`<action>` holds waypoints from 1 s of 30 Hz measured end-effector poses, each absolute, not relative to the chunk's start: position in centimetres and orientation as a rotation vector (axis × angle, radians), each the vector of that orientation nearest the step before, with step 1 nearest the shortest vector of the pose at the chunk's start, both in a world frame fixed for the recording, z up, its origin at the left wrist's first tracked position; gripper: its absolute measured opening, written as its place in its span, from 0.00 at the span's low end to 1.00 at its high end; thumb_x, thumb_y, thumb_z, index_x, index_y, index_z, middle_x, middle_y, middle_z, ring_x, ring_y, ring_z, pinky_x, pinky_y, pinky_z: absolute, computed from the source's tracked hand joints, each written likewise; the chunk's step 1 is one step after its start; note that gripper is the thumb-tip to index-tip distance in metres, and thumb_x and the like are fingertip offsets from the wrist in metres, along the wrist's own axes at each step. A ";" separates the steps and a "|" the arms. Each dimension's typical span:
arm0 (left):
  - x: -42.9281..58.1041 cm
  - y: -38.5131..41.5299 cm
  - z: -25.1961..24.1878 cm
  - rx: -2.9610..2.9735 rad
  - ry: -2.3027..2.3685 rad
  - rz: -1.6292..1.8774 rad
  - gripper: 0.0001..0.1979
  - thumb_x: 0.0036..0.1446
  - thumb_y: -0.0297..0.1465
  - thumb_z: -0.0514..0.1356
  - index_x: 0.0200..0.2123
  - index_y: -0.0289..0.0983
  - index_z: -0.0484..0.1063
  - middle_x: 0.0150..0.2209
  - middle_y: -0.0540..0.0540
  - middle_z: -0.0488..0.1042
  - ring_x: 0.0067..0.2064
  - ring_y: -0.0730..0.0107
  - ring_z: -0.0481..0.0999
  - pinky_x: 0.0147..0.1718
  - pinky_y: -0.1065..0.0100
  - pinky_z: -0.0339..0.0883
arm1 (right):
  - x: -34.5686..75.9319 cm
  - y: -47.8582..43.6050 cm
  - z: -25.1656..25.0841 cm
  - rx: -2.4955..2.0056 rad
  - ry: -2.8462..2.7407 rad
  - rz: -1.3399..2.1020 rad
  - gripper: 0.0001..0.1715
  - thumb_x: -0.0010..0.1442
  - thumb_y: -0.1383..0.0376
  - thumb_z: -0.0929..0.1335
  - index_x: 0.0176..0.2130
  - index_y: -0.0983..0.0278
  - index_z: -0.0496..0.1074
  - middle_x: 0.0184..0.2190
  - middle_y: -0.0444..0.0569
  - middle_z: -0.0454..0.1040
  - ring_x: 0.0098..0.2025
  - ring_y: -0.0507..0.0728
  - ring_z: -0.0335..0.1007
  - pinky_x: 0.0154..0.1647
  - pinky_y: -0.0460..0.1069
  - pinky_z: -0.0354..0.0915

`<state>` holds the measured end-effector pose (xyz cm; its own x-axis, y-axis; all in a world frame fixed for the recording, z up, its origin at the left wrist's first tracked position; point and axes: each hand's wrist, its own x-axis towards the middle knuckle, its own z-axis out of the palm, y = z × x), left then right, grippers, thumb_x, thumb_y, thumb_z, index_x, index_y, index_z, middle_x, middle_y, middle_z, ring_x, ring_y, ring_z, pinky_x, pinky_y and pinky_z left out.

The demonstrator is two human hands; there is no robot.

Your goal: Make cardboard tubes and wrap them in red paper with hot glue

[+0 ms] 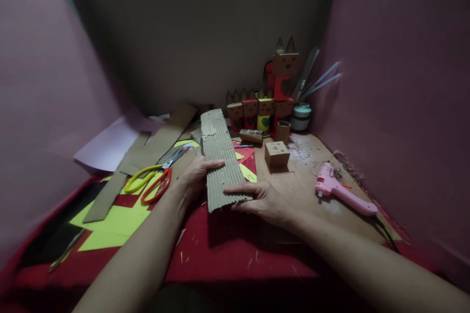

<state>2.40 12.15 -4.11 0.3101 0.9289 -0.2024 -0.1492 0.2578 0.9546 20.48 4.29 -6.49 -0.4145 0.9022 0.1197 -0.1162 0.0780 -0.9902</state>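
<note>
1. The left hand (196,173) and right hand (262,200) each gripped a side of the corrugated strip (221,159), mid-worktop.
2. A jar (301,117) stood at the back edge, contents unseen.

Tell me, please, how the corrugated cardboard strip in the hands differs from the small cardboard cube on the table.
The corrugated strip is long, flat and ribbed; the cube is small, boxy and smooth-sided. The left hand and right hand hold the strip by its near end, while the cube stands alone on the bare wooden table, untouched. The cube carries small dark marks on top; the strip has none. Both are plain brown cardboard.
</note>
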 end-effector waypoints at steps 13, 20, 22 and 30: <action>3.2 11.9 -4.1 1.007 0.891 1.002 0.13 0.43 0.25 0.68 0.36 0.30 0.77 0.33 0.39 0.81 0.31 0.59 0.80 0.33 0.61 0.75 | 20.9 4.0 -5.4 -0.948 -1.387 1.575 0.20 0.50 0.53 0.75 0.36 0.65 0.81 0.24 0.46 0.75 0.24 0.49 0.68 0.26 0.45 0.66; 3.3 11.8 -4.2 0.983 0.878 1.032 0.14 0.43 0.24 0.67 0.37 0.30 0.77 0.33 0.40 0.81 0.30 0.60 0.80 0.35 0.60 0.75 | 21.2 3.7 -6.0 -0.929 -1.633 0.767 0.13 0.53 0.67 0.73 0.40 0.54 0.81 0.46 0.50 0.68 0.48 0.57 0.68 0.49 0.54 0.69; 3.4 11.9 -4.2 0.981 0.869 1.048 0.13 0.43 0.25 0.67 0.36 0.31 0.77 0.33 0.41 0.81 0.30 0.61 0.80 0.36 0.61 0.75 | 21.5 3.5 -5.9 -0.926 -1.650 0.651 0.11 0.53 0.67 0.73 0.38 0.53 0.81 0.51 0.50 0.67 0.51 0.59 0.67 0.51 0.56 0.68; 3.8 12.1 -4.6 0.997 0.849 1.017 0.12 0.41 0.23 0.68 0.34 0.31 0.78 0.33 0.41 0.81 0.31 0.61 0.79 0.36 0.61 0.75 | 21.2 3.0 -4.2 -0.875 -1.591 1.364 0.05 0.51 0.65 0.74 0.32 0.58 0.81 0.55 0.46 0.73 0.39 0.54 0.76 0.35 0.50 0.74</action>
<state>3.81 12.13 -4.64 0.3064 0.9456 -0.1094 -0.2766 0.1984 0.9403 21.16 2.98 -4.16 -0.4000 0.9033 0.1551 -0.0155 0.1625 -0.9866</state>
